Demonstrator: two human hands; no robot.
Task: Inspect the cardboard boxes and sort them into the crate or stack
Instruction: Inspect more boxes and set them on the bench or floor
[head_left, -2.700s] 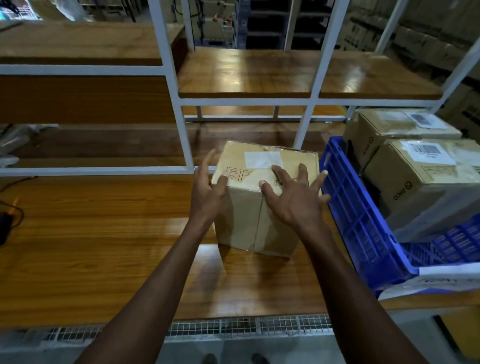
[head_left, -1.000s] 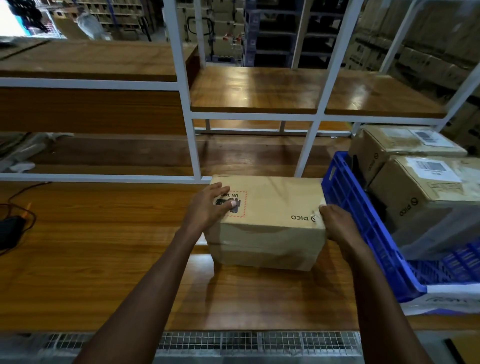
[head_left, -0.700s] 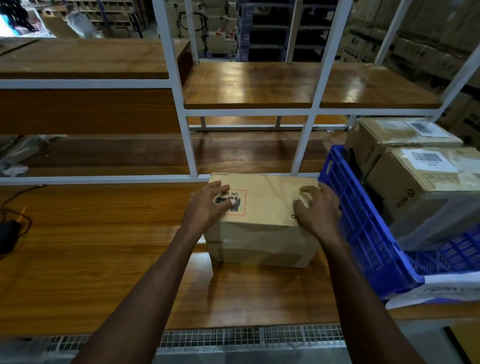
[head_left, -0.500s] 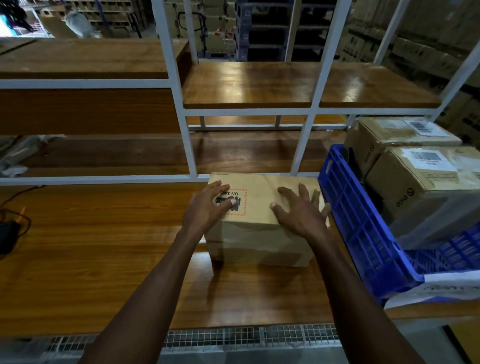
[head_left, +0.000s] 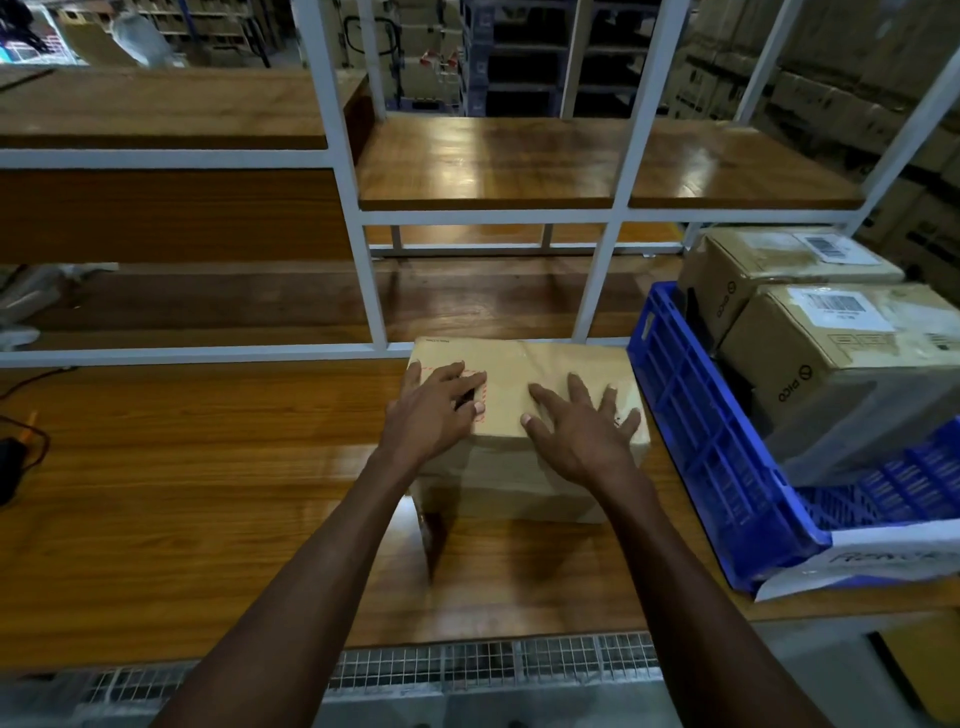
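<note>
A tan cardboard box (head_left: 540, 364) lies on the wooden table (head_left: 182, 493), just left of the blue crate (head_left: 717, 447). My left hand (head_left: 436, 410) rests flat on the box's top left part, over a red-dashed label. Spread out flat, my right hand (head_left: 582, 426) lies on the top right part, fingers straight. Two more cardboard boxes (head_left: 852, 364) with barcode labels sit in the crate, one behind the other.
A white metal shelf frame (head_left: 363, 249) with wooden shelves stands right behind the box. A black device with a cable (head_left: 10, 467) lies at the table's left edge. A white paper sheet (head_left: 883, 561) hangs on the crate's near corner. A wire grid runs along the table's front.
The box was turned onto another face, then my right hand came off its right end onto the top and slid left, fingers spreading. My left hand shifted further onto the label.
</note>
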